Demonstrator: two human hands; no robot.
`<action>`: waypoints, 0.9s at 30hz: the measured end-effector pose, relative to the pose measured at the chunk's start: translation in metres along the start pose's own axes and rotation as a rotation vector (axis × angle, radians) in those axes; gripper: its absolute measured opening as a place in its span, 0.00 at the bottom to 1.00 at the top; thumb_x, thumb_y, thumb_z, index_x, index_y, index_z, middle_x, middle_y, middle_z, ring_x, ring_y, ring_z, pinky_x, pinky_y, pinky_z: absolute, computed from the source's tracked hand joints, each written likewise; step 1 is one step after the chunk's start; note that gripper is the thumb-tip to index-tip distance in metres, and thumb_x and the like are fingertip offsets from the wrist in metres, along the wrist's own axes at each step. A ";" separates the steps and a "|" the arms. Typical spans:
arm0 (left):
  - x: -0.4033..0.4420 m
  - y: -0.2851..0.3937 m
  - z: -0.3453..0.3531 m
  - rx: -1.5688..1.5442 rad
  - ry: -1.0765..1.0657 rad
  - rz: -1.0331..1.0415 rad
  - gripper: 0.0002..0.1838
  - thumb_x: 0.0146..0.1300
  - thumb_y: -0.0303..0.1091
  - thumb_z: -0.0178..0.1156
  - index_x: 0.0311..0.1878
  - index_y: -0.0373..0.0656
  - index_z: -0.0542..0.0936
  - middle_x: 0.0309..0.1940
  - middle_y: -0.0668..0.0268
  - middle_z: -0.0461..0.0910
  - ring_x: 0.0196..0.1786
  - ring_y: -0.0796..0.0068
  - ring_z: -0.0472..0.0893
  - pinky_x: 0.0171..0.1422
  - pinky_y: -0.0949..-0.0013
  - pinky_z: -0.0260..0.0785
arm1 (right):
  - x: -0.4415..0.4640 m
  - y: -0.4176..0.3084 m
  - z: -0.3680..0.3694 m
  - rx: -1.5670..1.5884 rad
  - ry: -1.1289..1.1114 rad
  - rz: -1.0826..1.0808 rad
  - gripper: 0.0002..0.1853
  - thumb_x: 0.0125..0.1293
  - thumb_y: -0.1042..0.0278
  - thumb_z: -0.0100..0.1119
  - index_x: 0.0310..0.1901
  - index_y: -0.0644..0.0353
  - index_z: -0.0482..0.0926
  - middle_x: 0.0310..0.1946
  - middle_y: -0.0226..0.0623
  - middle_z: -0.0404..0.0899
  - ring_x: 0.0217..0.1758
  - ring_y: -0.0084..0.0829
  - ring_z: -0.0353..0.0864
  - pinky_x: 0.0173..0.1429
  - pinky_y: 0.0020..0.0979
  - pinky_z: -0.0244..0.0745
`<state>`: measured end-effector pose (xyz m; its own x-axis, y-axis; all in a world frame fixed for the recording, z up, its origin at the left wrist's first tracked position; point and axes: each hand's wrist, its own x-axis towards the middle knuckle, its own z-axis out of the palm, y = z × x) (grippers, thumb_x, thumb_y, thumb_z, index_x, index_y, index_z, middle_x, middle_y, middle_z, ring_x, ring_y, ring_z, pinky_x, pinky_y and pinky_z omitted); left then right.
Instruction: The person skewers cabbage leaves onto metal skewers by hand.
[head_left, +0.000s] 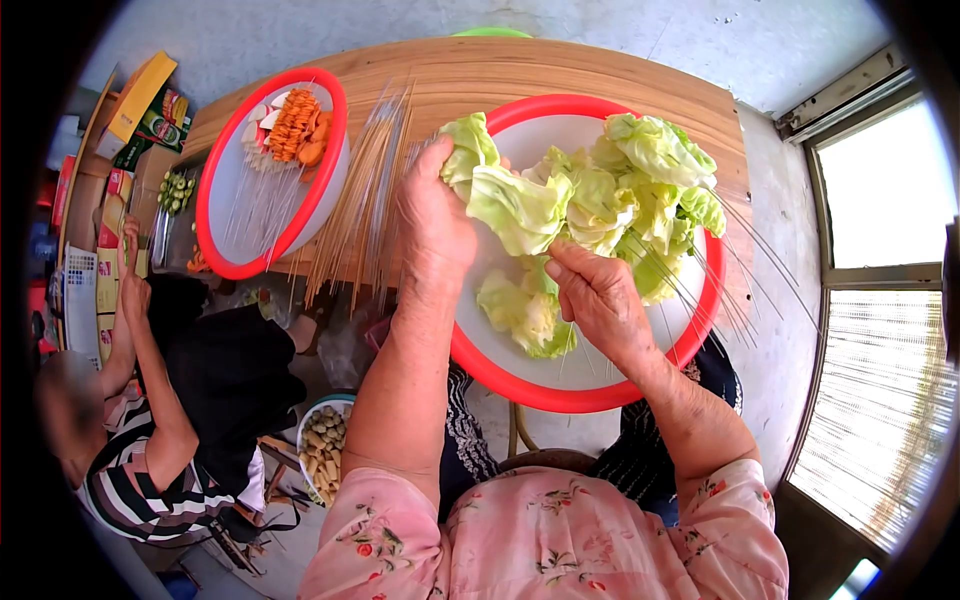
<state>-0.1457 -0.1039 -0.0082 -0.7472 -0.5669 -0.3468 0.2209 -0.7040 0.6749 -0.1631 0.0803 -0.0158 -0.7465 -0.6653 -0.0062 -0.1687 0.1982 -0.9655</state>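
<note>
My left hand [438, 205] is wrapped round the side of a pale green lettuce leaf [515, 210], held above a red-rimmed white basin [590, 393]. My right hand [605, 300] is closed in a pinch, its fingertips at the leaf's lower edge; whatever lies between them is hidden. Just beyond, a heap of skewered lettuce [660, 150] rests in the basin, thin skewer sticks [770, 250] jutting out past the right rim. A loose lettuce piece [525, 310] lies lower in the basin, beneath my hands.
Bare bamboo skewers [360, 190] lie on the wooden table [420, 75]. Left of them, a second red-rimmed basin [212, 225] holds skewered orange and white pieces. At far left sits another person [150, 440], hands raised. A bowl [325, 450] of food pieces stands low beside my left arm.
</note>
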 end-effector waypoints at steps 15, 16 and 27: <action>0.002 0.004 -0.001 -0.050 0.031 0.005 0.15 0.66 0.39 0.47 0.45 0.37 0.75 0.30 0.53 0.79 0.35 0.58 0.80 0.46 0.55 0.74 | -0.001 0.000 0.003 0.052 -0.023 0.075 0.12 0.68 0.70 0.54 0.48 0.68 0.77 0.15 0.25 0.67 0.15 0.15 0.65 0.20 0.21 0.62; 0.003 0.003 -0.002 -0.063 0.038 0.022 0.15 0.66 0.39 0.47 0.45 0.37 0.75 0.29 0.53 0.79 0.35 0.58 0.80 0.46 0.55 0.74 | -0.001 0.001 0.003 0.036 -0.023 0.056 0.12 0.68 0.70 0.54 0.48 0.68 0.77 0.15 0.25 0.67 0.15 0.15 0.65 0.20 0.21 0.62; 0.008 0.002 -0.010 -0.020 0.069 0.022 0.14 0.64 0.36 0.47 0.41 0.34 0.76 0.29 0.55 0.80 0.33 0.61 0.80 0.44 0.59 0.74 | -0.001 -0.002 0.003 0.107 -0.022 0.157 0.08 0.67 0.72 0.53 0.44 0.67 0.78 0.15 0.23 0.64 0.17 0.15 0.63 0.22 0.21 0.61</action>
<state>-0.1452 -0.1145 -0.0160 -0.6972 -0.6100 -0.3766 0.2497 -0.6991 0.6701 -0.1597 0.0782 -0.0145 -0.7438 -0.6482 -0.1633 0.0187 0.2241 -0.9744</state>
